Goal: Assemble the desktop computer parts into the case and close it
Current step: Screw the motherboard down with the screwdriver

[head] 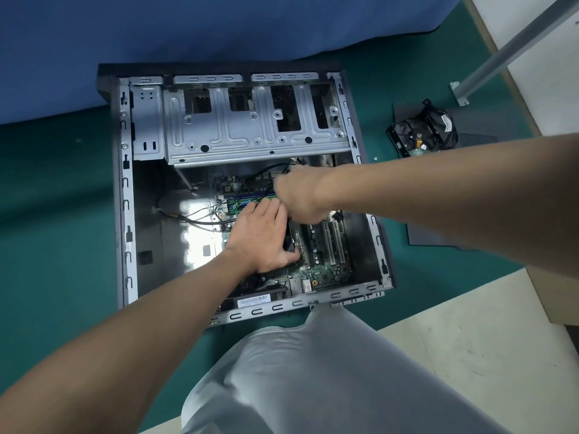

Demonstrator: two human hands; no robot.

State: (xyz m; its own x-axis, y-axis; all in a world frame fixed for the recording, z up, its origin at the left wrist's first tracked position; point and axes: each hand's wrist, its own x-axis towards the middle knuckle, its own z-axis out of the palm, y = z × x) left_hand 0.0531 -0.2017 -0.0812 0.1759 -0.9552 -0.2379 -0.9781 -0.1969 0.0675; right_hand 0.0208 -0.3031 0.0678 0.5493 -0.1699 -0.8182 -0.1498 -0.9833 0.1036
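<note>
The computer case (125, 214) lies open on the green mat (47, 214), with its far edge against a blue cloth (125, 42). Inside, the left part of the case floor is bare metal and gives free room. The motherboard (326, 264) fills the right part. The drive cage (238, 133) covers the far third and hangs over the far edge of the board, so the room there is narrow.

The left hand (260, 236) lies on a black cooler fan (289, 242) in the middle of the board, with fingers laid over it and the thumb hooked on its near side. The right hand (297, 195) reaches across from the right, just beyond the left one. It is blurred, so I cannot tell its grip. Black cables (188, 219) run loose over the floor to the left of the hands.

Right of the case, on the mat, lie a hard drive (416, 133), a dark side panel (438, 236) and a small screw (375, 158). A knee (313, 371) in grey trousers is just beside the near rim.
</note>
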